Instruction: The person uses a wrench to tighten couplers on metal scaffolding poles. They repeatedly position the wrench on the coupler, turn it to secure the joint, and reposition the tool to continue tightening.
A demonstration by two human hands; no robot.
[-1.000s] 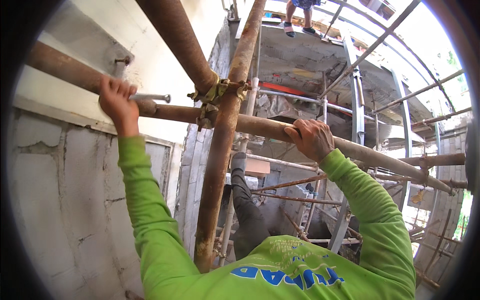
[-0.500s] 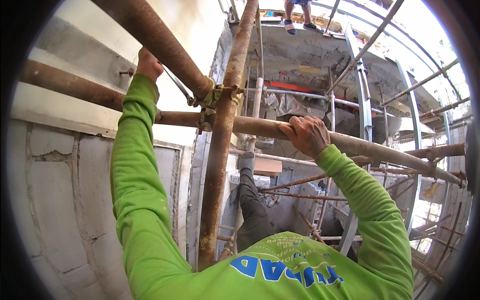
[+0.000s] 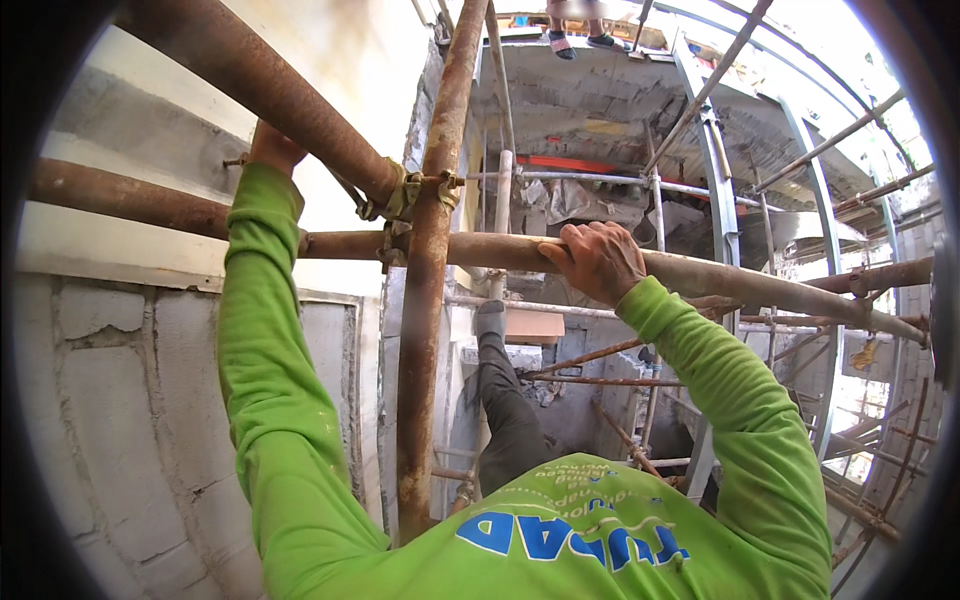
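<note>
My left hand (image 3: 276,148) is closed, partly hidden behind a thick rusty slanting pipe (image 3: 260,85). From it a thin metal wrench (image 3: 346,187) reaches to a scaffold coupler (image 3: 402,193), which clamps that pipe to the rusty upright pipe (image 3: 428,290). Much of the wrench is covered by the pipe. Below, a second coupler (image 3: 393,243) joins the upright to a long cross pipe (image 3: 750,278). My right hand (image 3: 600,262) is wrapped over this cross pipe, right of the upright, with the thumb toward the upright.
A block wall (image 3: 110,400) and a cream wall (image 3: 340,60) stand on the left. My leg in grey trousers (image 3: 508,410) rests among lower pipes. Metal studs (image 3: 722,190) and thinner scaffold tubes cross on the right. Another person's feet (image 3: 562,44) show at the top.
The whole view has shifted, so the pipes sit farther left. My left hand and the wrench have swung slightly down relative to the coupler. My right hand keeps its grip.
</note>
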